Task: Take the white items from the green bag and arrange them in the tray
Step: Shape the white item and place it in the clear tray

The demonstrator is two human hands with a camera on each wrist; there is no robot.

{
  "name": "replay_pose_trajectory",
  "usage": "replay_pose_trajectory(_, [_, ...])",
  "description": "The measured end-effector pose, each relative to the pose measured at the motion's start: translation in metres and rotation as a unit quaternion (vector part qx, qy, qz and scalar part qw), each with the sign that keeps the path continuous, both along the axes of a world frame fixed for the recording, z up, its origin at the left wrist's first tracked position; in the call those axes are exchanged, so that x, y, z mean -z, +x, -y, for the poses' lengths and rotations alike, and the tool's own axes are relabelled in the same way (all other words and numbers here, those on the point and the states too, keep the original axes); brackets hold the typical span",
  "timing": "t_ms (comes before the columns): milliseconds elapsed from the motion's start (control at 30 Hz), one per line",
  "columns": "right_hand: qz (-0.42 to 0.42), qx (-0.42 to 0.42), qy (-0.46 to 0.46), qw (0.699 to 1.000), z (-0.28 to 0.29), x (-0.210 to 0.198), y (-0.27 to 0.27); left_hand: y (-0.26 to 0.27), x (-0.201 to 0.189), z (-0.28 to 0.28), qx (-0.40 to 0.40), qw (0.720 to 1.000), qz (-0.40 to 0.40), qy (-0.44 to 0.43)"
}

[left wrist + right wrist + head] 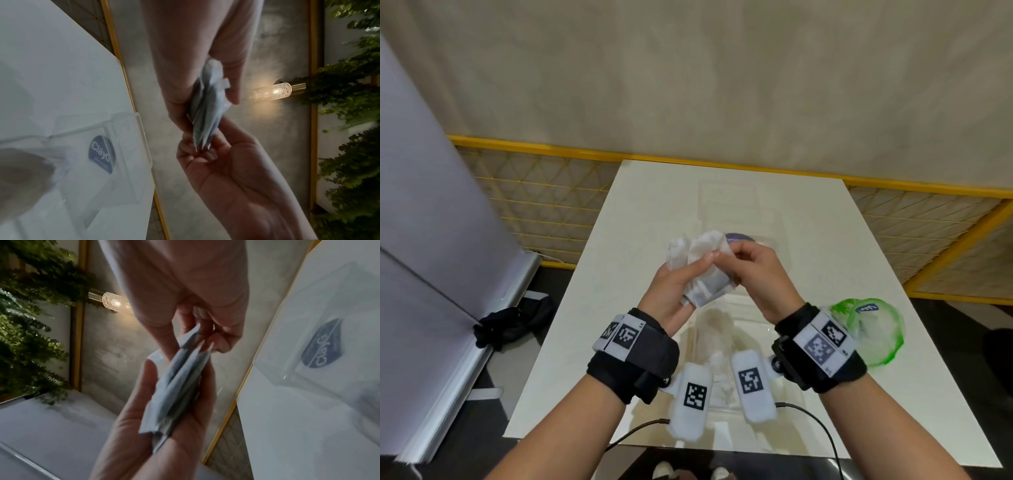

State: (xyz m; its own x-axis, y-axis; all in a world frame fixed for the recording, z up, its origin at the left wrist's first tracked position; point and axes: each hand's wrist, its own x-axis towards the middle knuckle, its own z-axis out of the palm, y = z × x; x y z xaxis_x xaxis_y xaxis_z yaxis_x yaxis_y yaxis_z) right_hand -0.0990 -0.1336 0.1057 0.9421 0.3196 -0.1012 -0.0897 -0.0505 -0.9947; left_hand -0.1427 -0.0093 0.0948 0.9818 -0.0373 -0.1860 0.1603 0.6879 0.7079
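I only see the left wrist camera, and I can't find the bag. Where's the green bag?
Observer: The green bag lies on the table, near its right edge, just behind the right hand.
Operator: Is it empty?
Observer: No, something white shows through it.
Operator: Are the hands over the tray?
Observer: Yes. In the head view, the left hand and the right hand hold the packets up above the middle of the tray.
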Motion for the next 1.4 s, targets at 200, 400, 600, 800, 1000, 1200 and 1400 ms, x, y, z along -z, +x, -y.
replay_pose_trajectory(200, [0.056, -0.111, -0.078, 0.989, 0.008, -0.016, 0.005, -0.004, 0.003, -0.014, 0.022, 0.995, 0.013, 0.101])
replay_pose_trajectory(400, [0.076, -0.21, -0.149, 0.963, 0.01, -0.032, 0.018, -0.007, 0.008, -0.015, 0.064, 0.994, 0.019, 0.089])
replay_pose_trajectory(600, [0.072, -0.163, -0.113, 0.978, 0.025, -0.023, 0.024, -0.011, 0.012, -0.001, 0.068, 0.996, -0.053, 0.016])
replay_pose_trajectory(800, [0.1, -0.133, -0.1, 0.981, 0.051, -0.034, 0.027, -0.009, 0.005, 0.024, 0.026, 0.994, -0.086, -0.057])
replay_pose_trajectory(1000, [0.101, -0.134, -0.087, 0.982, 0.09, -0.059, 0.034, -0.003, 0.003, 0.05, 0.002, 0.996, -0.087, -0.037])
replay_pose_trajectory(1200, [0.177, -0.219, -0.19, 0.941, 0.092, -0.067, 0.031, 0.002, 0.005, 0.074, -0.002, 0.997, -0.08, 0.008])
replay_pose_trajectory(1400, [0.201, -0.218, -0.248, 0.922, 0.091, -0.053, 0.039, 0.0, 0.005, 0.087, -0.014, 0.998, -0.062, -0.015])
